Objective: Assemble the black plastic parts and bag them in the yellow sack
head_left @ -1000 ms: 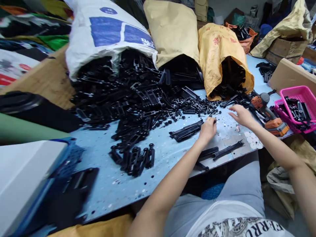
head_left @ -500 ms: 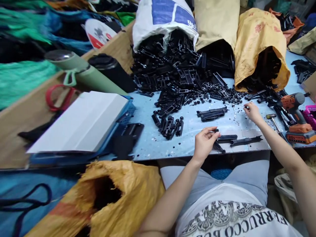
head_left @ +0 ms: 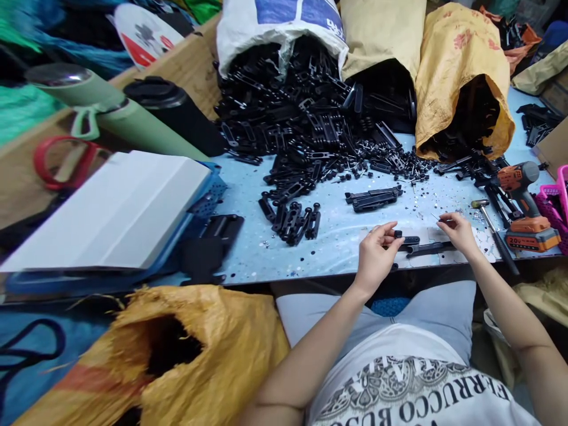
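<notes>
My left hand (head_left: 376, 254) is closed in a pinch on a small black plastic part (head_left: 398, 234) above the front edge of the table. Between the thumb and fingertips of my right hand (head_left: 460, 235) is a thin metal pin (head_left: 435, 216), pointing up and left. Below and between the hands, a long black bracket (head_left: 428, 248) lies on the table, partly covered by the right hand. A short black bar (head_left: 409, 240) is just beside the left fingertips; whether they touch it I cannot tell. Farther back lie a few stacked black brackets (head_left: 374, 199).
A heap of black parts (head_left: 306, 124) spills from a white sack (head_left: 284, 29). Small pins and screws (head_left: 410, 168) lie before a yellow sack (head_left: 461, 71). At right are a hammer (head_left: 494, 234) and a cordless drill (head_left: 528, 207). Black links (head_left: 290, 222) sit left of my hands.
My right hand has come back from the small pins toward my left hand, carrying a thin pin. The left hand still holds its black part. The camera view has shifted slightly.
</notes>
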### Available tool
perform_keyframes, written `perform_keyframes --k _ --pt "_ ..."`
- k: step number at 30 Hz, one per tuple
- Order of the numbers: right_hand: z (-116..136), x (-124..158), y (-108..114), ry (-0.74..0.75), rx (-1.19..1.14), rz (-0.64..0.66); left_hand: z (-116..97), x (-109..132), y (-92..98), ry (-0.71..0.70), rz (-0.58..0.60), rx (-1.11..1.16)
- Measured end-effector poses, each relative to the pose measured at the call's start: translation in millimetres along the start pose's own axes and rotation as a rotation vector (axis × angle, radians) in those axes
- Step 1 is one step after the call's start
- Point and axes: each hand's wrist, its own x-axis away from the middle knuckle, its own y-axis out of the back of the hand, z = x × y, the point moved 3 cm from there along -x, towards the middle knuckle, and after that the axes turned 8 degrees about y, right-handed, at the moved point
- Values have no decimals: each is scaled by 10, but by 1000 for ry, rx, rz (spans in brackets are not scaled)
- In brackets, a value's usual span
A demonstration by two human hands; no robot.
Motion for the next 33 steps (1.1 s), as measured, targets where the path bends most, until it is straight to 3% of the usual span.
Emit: perform_keyframes --k 3,7,11,16,21,28,31,33 --pt "106 50 -56 54 -55 46 120 -47 103 -64 -107 -31" --pt "318 87 -122 132 -108 244 487 -111 313 -29 -296 -36" --pt "475 71 -145 101 -51 358 753 -120 406 -48 -362 -140" --pt "672 7 -161 219 100 428 689 -104 399 -236 -430 -340" --pt "785 -46 -191 304 268 497 645 -107 414 -373 -408 -412" --pt "474 -169 -205 260 426 395 775 -266 547 -216 -485 -275" --pt "449 -104 -288 319 432 315 687 -272 574 -253 -510 -390" --pt "515 -21 -404 382 378 291 629 -221 551 -309 -440 -508"
